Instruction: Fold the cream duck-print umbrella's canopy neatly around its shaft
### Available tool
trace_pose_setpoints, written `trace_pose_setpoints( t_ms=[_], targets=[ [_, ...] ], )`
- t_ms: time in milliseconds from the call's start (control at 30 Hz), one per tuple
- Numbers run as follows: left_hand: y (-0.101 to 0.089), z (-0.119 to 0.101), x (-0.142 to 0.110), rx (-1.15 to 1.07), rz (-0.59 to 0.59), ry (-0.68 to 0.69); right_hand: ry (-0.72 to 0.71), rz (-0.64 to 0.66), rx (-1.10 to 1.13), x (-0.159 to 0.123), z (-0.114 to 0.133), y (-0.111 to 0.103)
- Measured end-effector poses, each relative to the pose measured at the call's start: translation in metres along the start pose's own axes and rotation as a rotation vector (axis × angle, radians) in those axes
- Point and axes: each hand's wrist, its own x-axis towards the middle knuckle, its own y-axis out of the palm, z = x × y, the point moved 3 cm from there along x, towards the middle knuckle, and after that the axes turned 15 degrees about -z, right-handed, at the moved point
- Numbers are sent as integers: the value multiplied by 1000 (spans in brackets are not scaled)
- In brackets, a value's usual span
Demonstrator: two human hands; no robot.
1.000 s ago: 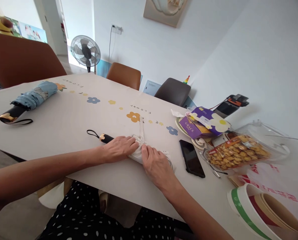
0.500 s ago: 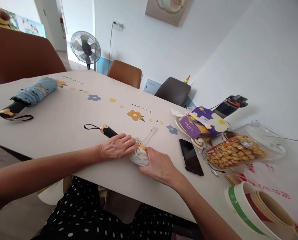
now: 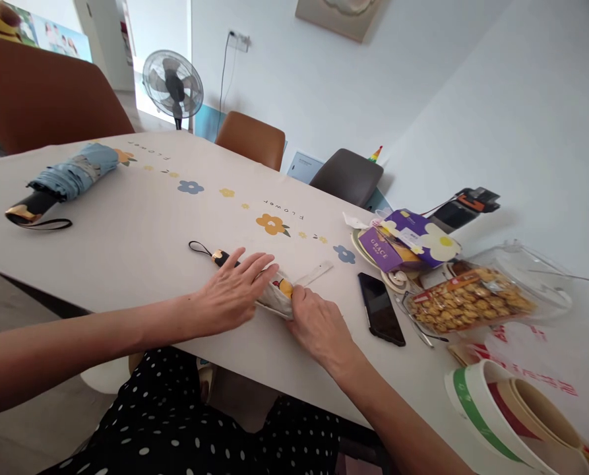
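Note:
A folded white umbrella (image 3: pixel 277 297) with a black handle and wrist loop lies on the table (image 3: pixel 140 231) in front of me. My left hand (image 3: pixel 235 290) rests flat on it with the fingers stretched out and spread. My right hand (image 3: pixel 318 323) is closed around the umbrella's right end, where a white strap (image 3: pixel 316 272) sticks out to the right.
A folded blue umbrella (image 3: pixel 69 179) lies at the far left. Right of my hands are a black phone (image 3: pixel 380 308), a purple box (image 3: pixel 405 242) on a plate, a snack bag (image 3: pixel 469 297) and rolls of tape (image 3: pixel 512 409). Chairs and a fan (image 3: pixel 173 82) stand behind.
My left hand has opened from a cupped hold to flat, spread fingers. The umbrella has rolled, and its strap has swung from pointing away from me toward the right.

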Motion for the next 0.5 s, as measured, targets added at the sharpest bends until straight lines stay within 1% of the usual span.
trace_pose_setpoints(
  t_ms=[67, 133, 167, 233, 300, 333, 367, 400, 467, 500],
  targets=[
    [1, 1, 1, -109, 27, -78, -26, -61, -59, -2, 3, 0],
    [6, 11, 2, -156, 62, -111, -54, -135, -105, -3, 6, 0],
    [9, 18, 3, -144, 81, -119, -69, -170, -127, -4, 7, 0],
    [11, 36, 4, -48, 82, -185, -97, -222, -169, -6, 10, 0],
    [5, 44, 4, 31, 13, -232, -116, -257, -204, -8, 12, 1],
    [2, 42, 3, 28, -30, -226, -124, -272, -214, -8, 13, 1],
    [-2, 35, 1, -3, -69, -198, -128, -287, -217, -8, 14, 1],
    [-4, 23, -1, -57, -90, -130, -128, -301, -217, -8, 15, 0],
    [-1, -3, -7, -134, -47, 40, -133, -323, -208, -8, 18, -2],
    [2, -13, -10, -139, -36, 87, -138, -331, -206, -8, 19, -2]
  ],
)
